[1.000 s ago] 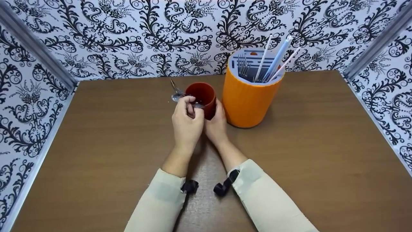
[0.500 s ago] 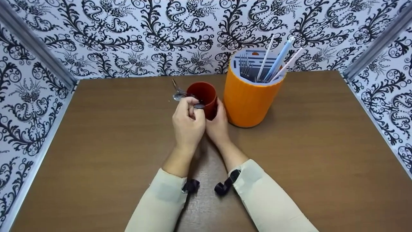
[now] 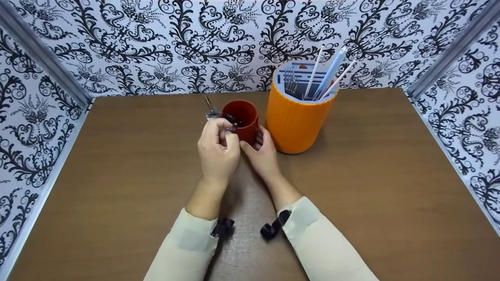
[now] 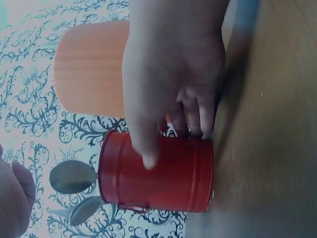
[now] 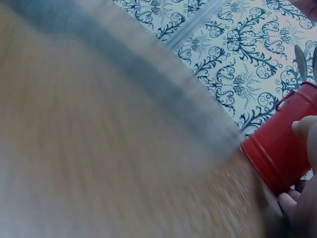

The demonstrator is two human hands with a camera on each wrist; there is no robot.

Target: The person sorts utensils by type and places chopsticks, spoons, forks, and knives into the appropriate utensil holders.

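Observation:
A red metal cup with a small wire loop on its side stands upright on the table. My right hand holds it from the right, with the thumb on its near wall and the fingers farther round. Several utensils lean out over its left rim; the left wrist view shows two spoons bowl-up. My left hand is above the cup's near left rim with curled fingers. Grey metal shows by its fingertips, but both wrist views show a gap between this hand and the spoons, so its hold is unclear.
An orange utensil holder with a grey slotted top stands just right of the cup. Forks, two thin white sticks and a light blue handle rise from it. Patterned walls enclose the wooden table behind and at both sides.
My left hand has shifted slightly left relative to the cup. More of my right hand's thumb and fingers shows against the cup now. The whole head view has shifted a little.

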